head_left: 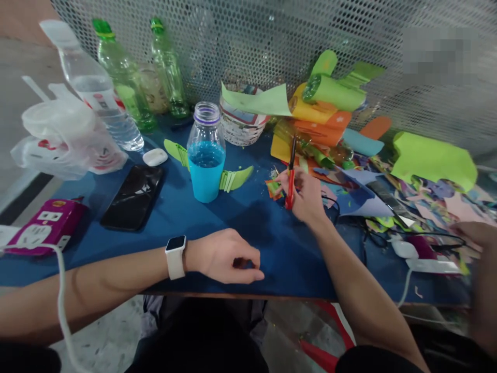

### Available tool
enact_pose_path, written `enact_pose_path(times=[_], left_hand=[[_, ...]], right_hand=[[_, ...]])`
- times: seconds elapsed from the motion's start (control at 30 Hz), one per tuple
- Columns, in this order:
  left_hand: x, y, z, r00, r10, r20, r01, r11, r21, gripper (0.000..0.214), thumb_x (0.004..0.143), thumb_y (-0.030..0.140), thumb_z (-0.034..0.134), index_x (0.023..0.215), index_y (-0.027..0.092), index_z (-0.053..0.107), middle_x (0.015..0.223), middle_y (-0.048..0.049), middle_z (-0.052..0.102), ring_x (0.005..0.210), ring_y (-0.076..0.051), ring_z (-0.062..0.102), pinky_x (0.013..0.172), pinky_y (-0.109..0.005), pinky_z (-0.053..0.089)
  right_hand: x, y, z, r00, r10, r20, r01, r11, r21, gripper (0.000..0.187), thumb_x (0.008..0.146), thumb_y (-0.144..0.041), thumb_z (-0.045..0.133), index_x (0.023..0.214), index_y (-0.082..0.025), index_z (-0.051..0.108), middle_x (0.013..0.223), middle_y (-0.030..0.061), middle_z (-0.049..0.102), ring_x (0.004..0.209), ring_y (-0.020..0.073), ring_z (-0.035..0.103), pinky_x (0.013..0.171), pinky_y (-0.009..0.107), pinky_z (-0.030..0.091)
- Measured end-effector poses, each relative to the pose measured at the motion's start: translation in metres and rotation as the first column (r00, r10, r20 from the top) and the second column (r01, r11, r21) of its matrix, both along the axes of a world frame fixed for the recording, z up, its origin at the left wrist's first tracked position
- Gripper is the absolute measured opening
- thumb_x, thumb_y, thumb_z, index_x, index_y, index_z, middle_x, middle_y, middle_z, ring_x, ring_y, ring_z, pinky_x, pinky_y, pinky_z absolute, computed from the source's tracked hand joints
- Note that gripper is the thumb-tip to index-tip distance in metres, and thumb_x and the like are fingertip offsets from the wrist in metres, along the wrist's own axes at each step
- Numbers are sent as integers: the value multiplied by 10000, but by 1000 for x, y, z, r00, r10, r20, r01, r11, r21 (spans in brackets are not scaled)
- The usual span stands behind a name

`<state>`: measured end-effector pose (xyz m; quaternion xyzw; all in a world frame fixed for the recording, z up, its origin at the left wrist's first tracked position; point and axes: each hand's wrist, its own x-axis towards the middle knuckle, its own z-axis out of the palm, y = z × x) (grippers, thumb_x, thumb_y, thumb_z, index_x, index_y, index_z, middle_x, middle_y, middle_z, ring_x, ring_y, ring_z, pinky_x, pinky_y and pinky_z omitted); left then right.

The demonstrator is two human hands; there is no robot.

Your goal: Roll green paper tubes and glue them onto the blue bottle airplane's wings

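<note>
My left hand (227, 257), with a watch (176, 256) on its wrist, hovers over the front of the blue table (248, 217). Its fingers curl loosely toward the thumb, and nothing shows in them. My right hand (308, 194) is closed on scissors (291, 176), red at the handle, with dark blades pointing away from me. Small orange and green paper scraps (274, 189) lie beside its fingers. Between and beyond my hands stands an open plastic bottle (206, 166) with its lower part blue. Green pleated paper wings (236, 178) stick out at both its sides.
Left are a phone (134, 198), a white case (155, 157), a purple box (48, 226), a water bottle (97, 93) and green bottles (124, 77). A woven basket (243, 124) stands behind. Rightward lie paper-covered bottles (330, 96), heaped scraps (438, 202), cables, and another person's hand (476, 233).
</note>
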<state>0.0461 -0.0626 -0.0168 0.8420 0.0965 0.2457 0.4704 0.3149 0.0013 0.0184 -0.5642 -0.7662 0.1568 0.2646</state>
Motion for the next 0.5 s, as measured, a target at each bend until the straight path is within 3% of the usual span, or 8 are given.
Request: enact_pose_path(times=[0.1,0.27,0.33,0.43,0.5], left_hand=[[0,-1,-10,999,24,40,-34,962,269,334,1158,383,654,889,202,736,654,-5,697,545,-135,623,522,-306,385],[-2,3,-5,983,115,141,-181,721,669,382,1181,371,609,846,198,672,648,21,624,528,-143,549,503,-352,363],[-5,7,7,972,148,182,-235,592,771,353,1170,342,630,855,191,680,642,30,599,535,-140,527,505,-350,377],[-17,20,29,921,207,329,-380,302,874,156,1127,302,701,1053,168,731,715,26,649,605,-149,564,533,-341,404],[-28,34,43,799,312,514,-574,143,806,116,1083,284,734,1171,212,711,832,11,691,702,-173,619,626,-348,465]], right_hand=[[1,4,-15,980,-77,-182,95,992,88,603,1065,-835,514,871,-268,580,785,37,649,669,222,595,707,396,491],[-5,9,-27,966,-82,-246,127,977,172,618,1073,-850,511,872,-271,584,743,26,645,653,213,596,712,413,498],[-7,8,-27,967,-64,-246,119,970,214,627,1072,-853,514,870,-267,610,780,39,656,690,219,609,717,414,506],[-9,9,-29,971,-26,-238,93,958,273,649,1075,-853,515,877,-257,678,862,66,670,784,234,640,758,412,525],[-11,10,-32,974,-40,-223,97,964,249,661,1075,-850,520,848,-251,680,848,62,646,754,222,616,737,400,508]])
